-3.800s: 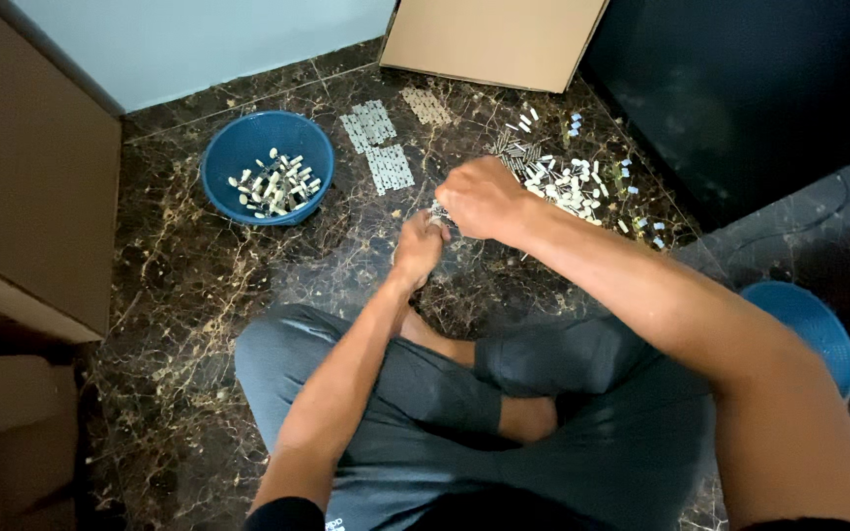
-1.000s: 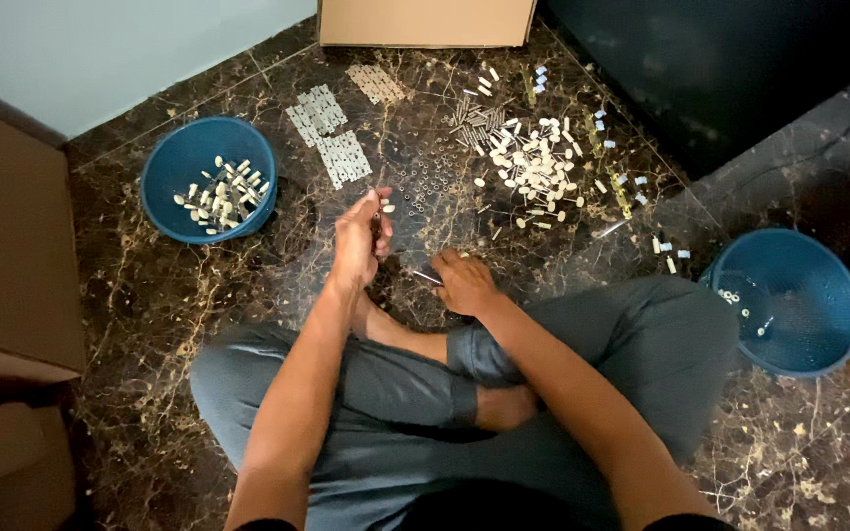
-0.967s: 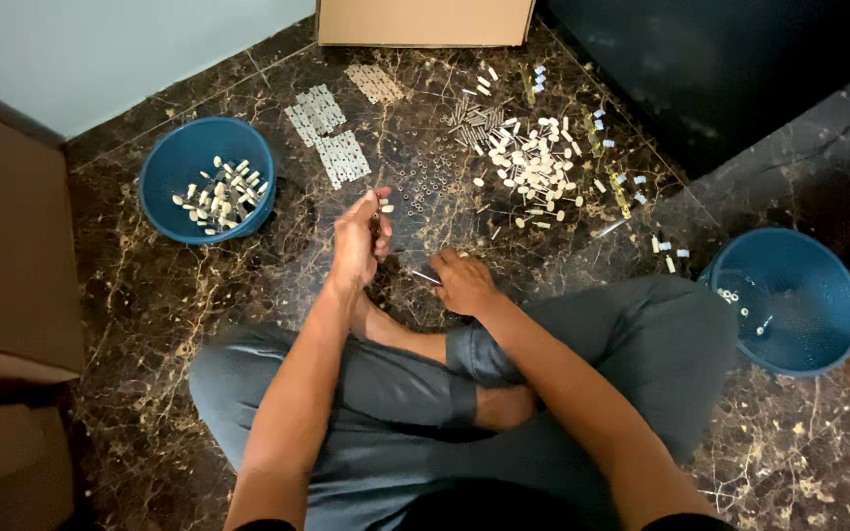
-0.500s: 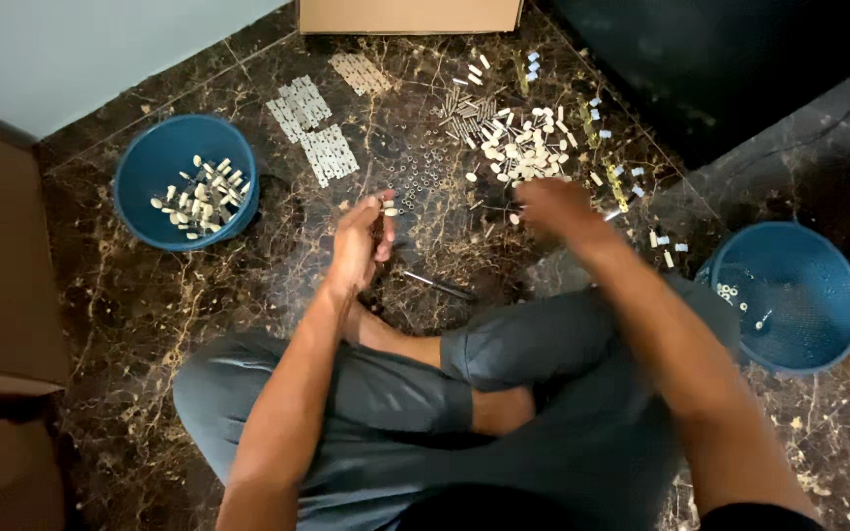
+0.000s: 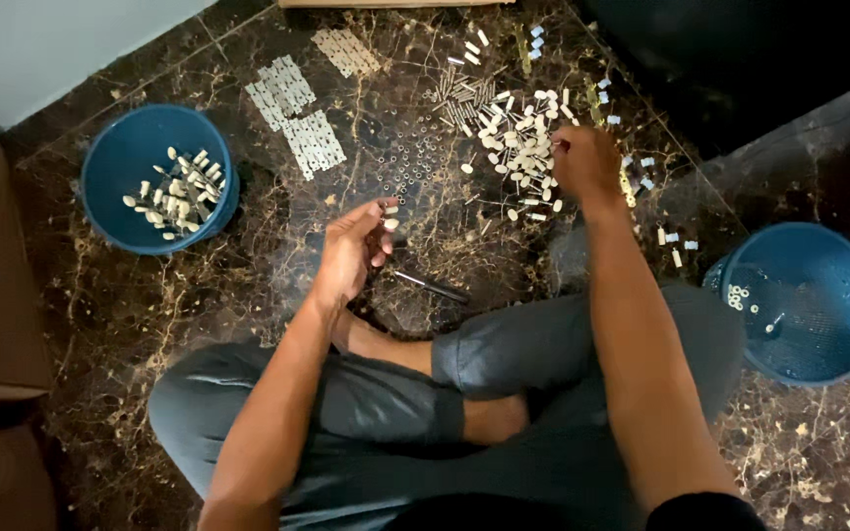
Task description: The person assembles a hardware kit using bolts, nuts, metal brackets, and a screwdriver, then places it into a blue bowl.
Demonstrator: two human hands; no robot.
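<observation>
Right hand (image 5: 585, 162) rests on white parts pile (image 5: 518, 147)

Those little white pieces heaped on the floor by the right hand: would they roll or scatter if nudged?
Probably. The white pieces look small, short and rounded, so a nudge from the right hand would likely scatter them across the polished marble floor. They seem light: the left hand pinches one with fingertips alone.

Glossy dark marble floor (image 5: 199, 295) veined in gold; matt blue plastic basket (image 5: 115, 162) holding pale, smooth plastic-looking pieces (image 5: 174, 187); second blue plastic basket (image 5: 819, 295), perforated; shiny metal tool (image 5: 432, 286) on the stone; soft grey cloth trousers (image 5: 386, 403), matt
</observation>
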